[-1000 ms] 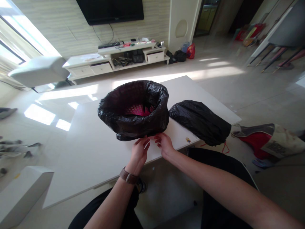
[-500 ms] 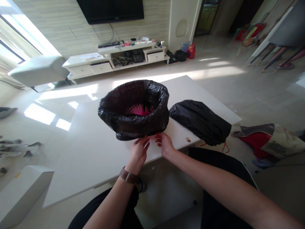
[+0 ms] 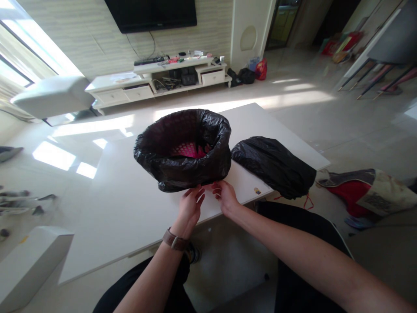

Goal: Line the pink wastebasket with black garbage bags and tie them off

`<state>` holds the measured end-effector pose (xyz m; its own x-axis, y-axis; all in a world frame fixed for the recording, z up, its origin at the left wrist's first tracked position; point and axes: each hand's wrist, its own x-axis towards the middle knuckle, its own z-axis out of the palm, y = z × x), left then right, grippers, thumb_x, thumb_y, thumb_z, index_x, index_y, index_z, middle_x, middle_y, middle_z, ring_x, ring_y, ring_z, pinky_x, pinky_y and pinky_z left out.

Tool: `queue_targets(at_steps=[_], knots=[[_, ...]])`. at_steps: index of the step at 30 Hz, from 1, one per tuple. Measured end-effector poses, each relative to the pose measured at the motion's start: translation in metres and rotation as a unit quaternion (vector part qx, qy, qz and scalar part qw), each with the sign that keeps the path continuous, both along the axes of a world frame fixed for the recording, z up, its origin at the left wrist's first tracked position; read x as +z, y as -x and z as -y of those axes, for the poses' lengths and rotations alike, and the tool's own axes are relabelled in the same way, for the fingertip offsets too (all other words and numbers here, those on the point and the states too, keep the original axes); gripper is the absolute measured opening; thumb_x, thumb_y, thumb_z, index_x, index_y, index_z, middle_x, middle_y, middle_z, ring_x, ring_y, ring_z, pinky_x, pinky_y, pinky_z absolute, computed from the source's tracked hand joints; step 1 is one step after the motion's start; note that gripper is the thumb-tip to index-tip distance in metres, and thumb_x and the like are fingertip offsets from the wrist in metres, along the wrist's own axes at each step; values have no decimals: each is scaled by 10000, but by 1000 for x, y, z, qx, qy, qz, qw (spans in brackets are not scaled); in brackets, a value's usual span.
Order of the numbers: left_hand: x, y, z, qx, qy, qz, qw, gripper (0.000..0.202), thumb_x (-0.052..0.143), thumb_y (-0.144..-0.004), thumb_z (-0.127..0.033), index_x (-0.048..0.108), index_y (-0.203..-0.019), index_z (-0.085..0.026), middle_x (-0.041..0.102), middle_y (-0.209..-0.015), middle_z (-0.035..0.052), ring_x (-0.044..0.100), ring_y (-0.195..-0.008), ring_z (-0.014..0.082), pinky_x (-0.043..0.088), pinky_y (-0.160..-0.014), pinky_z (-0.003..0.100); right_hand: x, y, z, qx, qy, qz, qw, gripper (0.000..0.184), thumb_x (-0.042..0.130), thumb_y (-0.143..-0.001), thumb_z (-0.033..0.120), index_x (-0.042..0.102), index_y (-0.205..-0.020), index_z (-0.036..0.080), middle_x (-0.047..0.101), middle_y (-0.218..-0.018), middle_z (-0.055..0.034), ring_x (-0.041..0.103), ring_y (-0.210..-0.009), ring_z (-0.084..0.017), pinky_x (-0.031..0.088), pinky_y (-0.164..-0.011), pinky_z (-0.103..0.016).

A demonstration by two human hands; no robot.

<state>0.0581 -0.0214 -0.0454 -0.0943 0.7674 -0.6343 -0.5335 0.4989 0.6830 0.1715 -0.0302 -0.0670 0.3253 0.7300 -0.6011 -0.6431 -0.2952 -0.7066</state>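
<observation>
Two hands, both the person's own; one pink basket; two black bags, one serving as the liner folded over the basket's rim, the other bag lying on its side just right of it, its far end hanging off the tabletop edge; one watch on the left wrist; one TV on the far wall.

The basket stands upright near the middle of the tabletop, toward the person's edge; the liner covers its outer wall down to the surface, and pink shows only inside.

The left hand lies with fingers stretched nearly straight and close together, tips touching the liner's lower fold; the right hand sits just beside it, fingers bent, tips at the same fold; whether it pinches the plastic I cannot tell.

Against the frames before, almost nothing differs; both hands keep their place at the fold, and basket, liner and second bag lie as they did.
</observation>
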Motion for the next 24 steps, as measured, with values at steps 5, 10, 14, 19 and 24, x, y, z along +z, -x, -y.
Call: queue_targets(at_steps=[5,10,14,19,24], knots=[[1,-1,0,-1,-1,-1,1000,202,673,-874,-18,688,-732,-161,701,-885,43,663,-805,127,505,-786,273,0,0,0,7,-2,0,1000,97,657,-643,280,655,-702,202,661,-661,1,506,-577,-128,325,-584,-305],[2,-1,0,0,0,-2,1000,193,683,-856,-21,682,-726,-163,695,-879,40,661,-807,133,496,-789,286,2,1,1,10,-5,6,1000,73,651,-642,266,637,-691,214,663,-655,2,507,-585,-136,332,-589,-306],[1,-2,0,-2,1,-3,1000,172,690,-838,-23,684,-743,-166,699,-881,45,662,-800,141,491,-802,300,3,2,1,9,-11,11,1000,73,652,-650,272,621,-689,219,660,-653,2,507,-587,-138,335,-598,-311],[1,-2,1,-7,-3,-1,1000,158,702,-829,-33,685,-752,-170,703,-873,51,660,-800,150,492,-801,307,3,3,2,12,-17,15,1000,86,662,-655,286,620,-692,220,667,-657,0,510,-594,-141,334,-604,-313],[1,-2,2,-7,-6,3,1000,161,692,-840,-30,692,-745,-160,712,-896,61,661,-805,144,498,-800,303,1,3,2,14,-19,17,1000,95,671,-650,287,623,-691,216,664,-652,1,510,-592,-139,323,-599,-309]])
